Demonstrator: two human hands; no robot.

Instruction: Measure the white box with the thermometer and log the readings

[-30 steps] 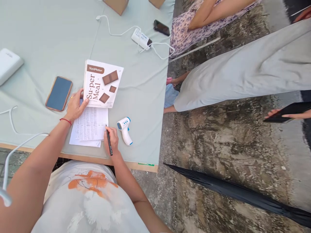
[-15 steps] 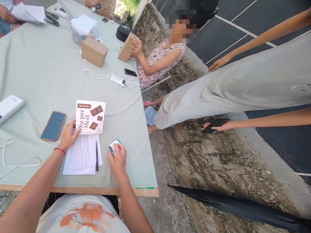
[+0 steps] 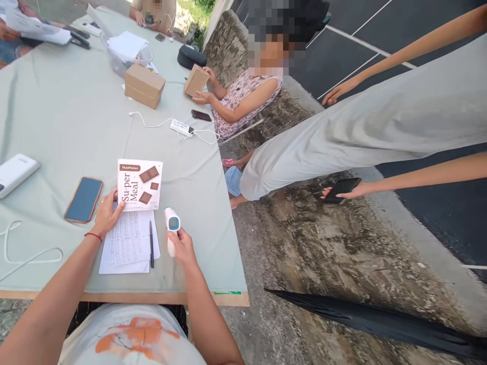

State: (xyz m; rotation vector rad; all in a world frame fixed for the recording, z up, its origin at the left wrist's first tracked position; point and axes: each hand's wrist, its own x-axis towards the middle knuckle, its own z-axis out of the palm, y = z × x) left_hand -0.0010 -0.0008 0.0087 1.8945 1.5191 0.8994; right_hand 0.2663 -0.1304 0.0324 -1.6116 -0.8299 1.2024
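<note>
My left hand (image 3: 108, 215) is closed on the lower left edge of a white box (image 3: 127, 195) printed "NutriMotion Su-per Meal" with brown chocolate pieces. In my right hand (image 3: 181, 246) is a white infrared thermometer (image 3: 168, 213), its blue-rimmed screen turned up toward me and its head pointing away. Sheets of handwritten paper (image 3: 127, 243) lie below the box, partly covered by it. A black pen (image 3: 151, 246) rests on their right side. Left of my left hand lies a phone (image 3: 83, 199) in a brown case.
On the cloth-covered table (image 3: 76, 132) are a white power bank (image 3: 17, 173), a cardboard box (image 3: 144, 83), a labelled white device (image 3: 181, 128) with a cable, and a plastic basket (image 3: 117, 63) of papers. A seated person holds another cardboard box (image 3: 196, 82). Someone stands at the right with a phone (image 3: 341, 190).
The thermometer has turned in my right hand, so its screen and handle now show. My left hand and the white box stay nearly still. The seated person has turned their cardboard box.
</note>
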